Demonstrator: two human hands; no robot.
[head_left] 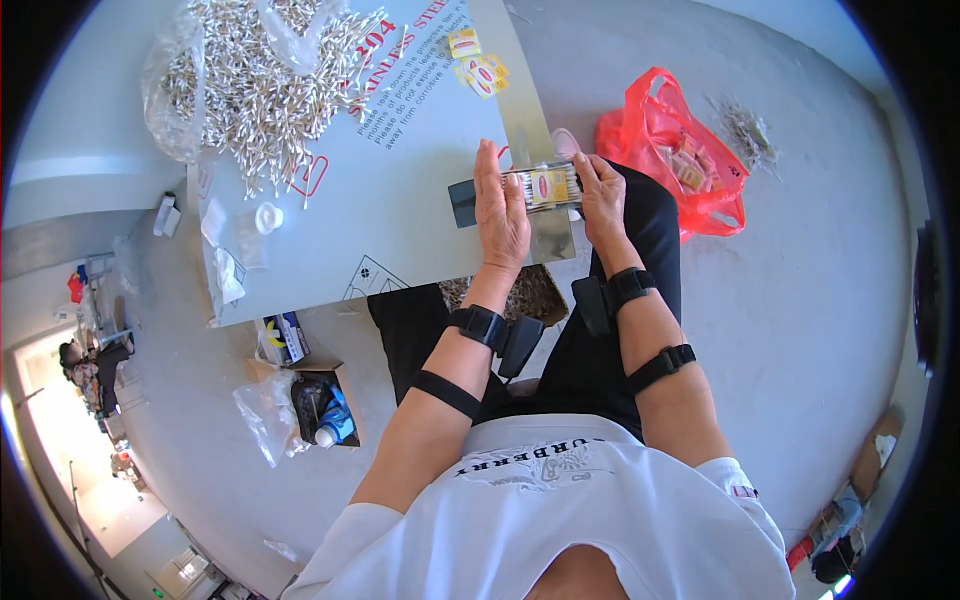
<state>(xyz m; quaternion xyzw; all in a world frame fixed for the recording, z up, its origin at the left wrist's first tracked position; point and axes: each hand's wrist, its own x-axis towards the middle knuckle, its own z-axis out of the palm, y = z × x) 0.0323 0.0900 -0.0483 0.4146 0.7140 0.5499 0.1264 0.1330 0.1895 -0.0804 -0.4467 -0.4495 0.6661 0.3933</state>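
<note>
A small clear pack of cotton swabs point(548, 186) with a yellow label lies between my two hands, over the table's right edge. My left hand point(502, 215) is at its left end, with long straight fingers and the thumb against the pack. At the other end my right hand point(603, 200) pinches the pack between thumb and fingers. A dark flat piece point(462, 204) shows just left of my left hand. Loose yellow labels point(484, 75) lie farther back on the table point(400, 200). A big heap of loose cotton swabs point(265, 95) covers the far left.
On the floor at right stands a red plastic bag point(640, 120) with small packs inside, beside scattered swabs point(748, 135). A box of swabs point(530, 297) sits under the table edge, between my legs. A carton point(350, 385) with a blue bottle is lower left. A white round container point(268, 217) is on the table.
</note>
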